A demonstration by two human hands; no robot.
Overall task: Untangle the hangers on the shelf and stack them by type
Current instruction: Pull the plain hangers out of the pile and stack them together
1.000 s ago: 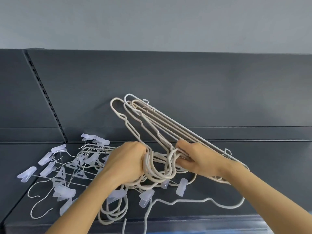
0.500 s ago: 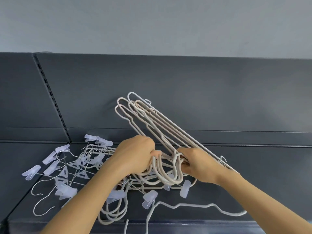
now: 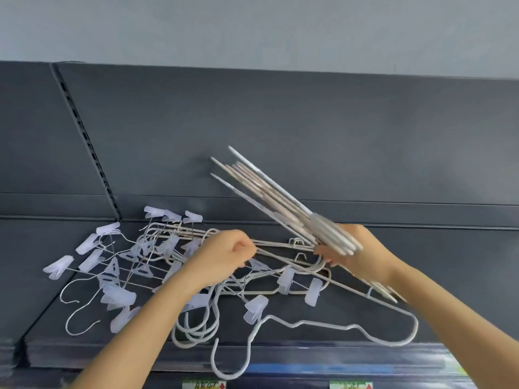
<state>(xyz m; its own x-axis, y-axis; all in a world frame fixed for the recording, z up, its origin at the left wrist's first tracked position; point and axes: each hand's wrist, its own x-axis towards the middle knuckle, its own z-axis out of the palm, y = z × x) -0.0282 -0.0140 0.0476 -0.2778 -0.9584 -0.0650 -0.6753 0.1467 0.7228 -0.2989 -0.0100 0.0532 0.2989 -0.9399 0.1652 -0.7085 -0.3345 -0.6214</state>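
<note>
A tangle of hangers lies on the dark shelf [image 3: 365, 276]. My right hand [image 3: 355, 248] grips a bundle of beige coated hangers [image 3: 269, 192], blurred and tilted edge-on, rising up to the left. My left hand [image 3: 227, 255] is curled around thin hanger wires at the middle of the heap. Wire clip hangers with clear plastic clips [image 3: 112, 265] spread out to the left. A white coated hanger [image 3: 323, 325] lies at the front, its hook over the shelf's edge. Several more coated hooks [image 3: 196, 329] loop below my left forearm.
The shelf's dark back panel [image 3: 280, 122] rises behind the heap, with a slotted upright [image 3: 84, 136] on the left. Price labels [image 3: 203, 384] sit on the front edge. The shelf's right part [image 3: 463, 262] holds no hangers.
My right hand has turned the beige bundle edge-on and lifted it away from my left hand. My left hand has let the hooks go and now holds wires lower in the heap.
</note>
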